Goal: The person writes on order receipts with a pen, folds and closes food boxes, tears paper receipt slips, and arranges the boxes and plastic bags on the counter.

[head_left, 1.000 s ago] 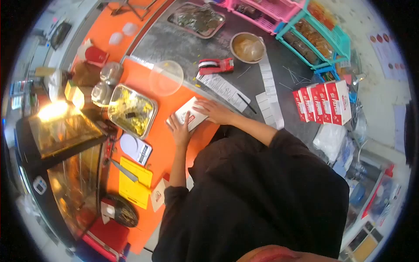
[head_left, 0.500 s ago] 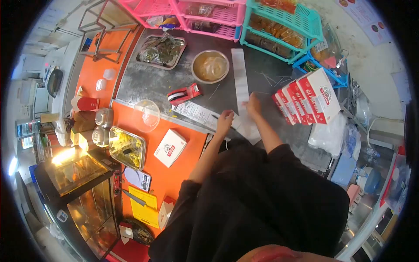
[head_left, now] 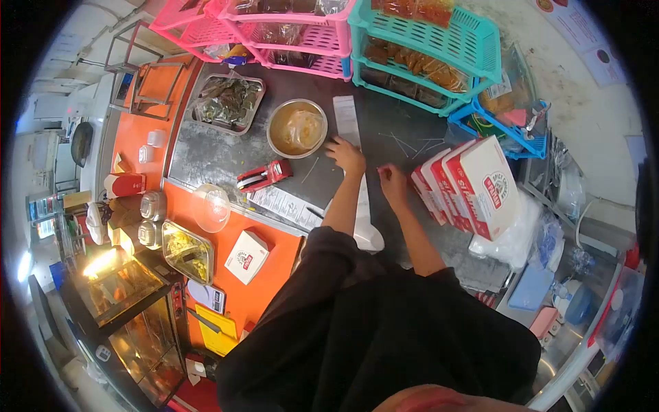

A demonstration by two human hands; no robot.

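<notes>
Right now, your left hand (head_left: 345, 154) is in the middle of the picture, fingers spread wide over the long paper strip (head_left: 347, 115), near the metal bowl (head_left: 297, 128). Your right hand (head_left: 392, 184) is just right of the strip, fingers curled; I can't tell if it holds anything. Red-and-white boxes (head_left: 482, 187) sit right of it.

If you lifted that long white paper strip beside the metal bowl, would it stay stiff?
The paper strip would probably sag, being long and narrow. It might curl up, since its near end looks rounded over. It's likely light, appearing sheet-thin.
</notes>
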